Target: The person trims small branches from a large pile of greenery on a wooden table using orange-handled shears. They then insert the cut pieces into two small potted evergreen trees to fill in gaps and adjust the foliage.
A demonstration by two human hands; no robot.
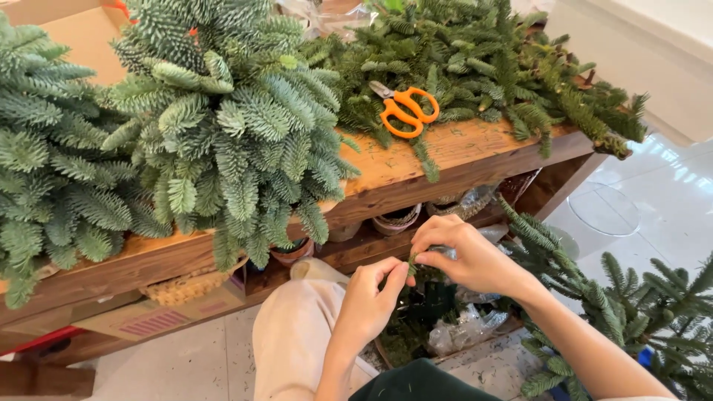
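Both hands, left hand [369, 301] and right hand [464, 256], pinch one small fir sprig [411, 265] below the bench's front edge; pulling unevenly could snap it or shed needles.

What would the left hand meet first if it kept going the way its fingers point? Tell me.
The left hand points up and right at the small green sprig pinched with the right hand; the right hand's fingertips come next. Depth looks close.
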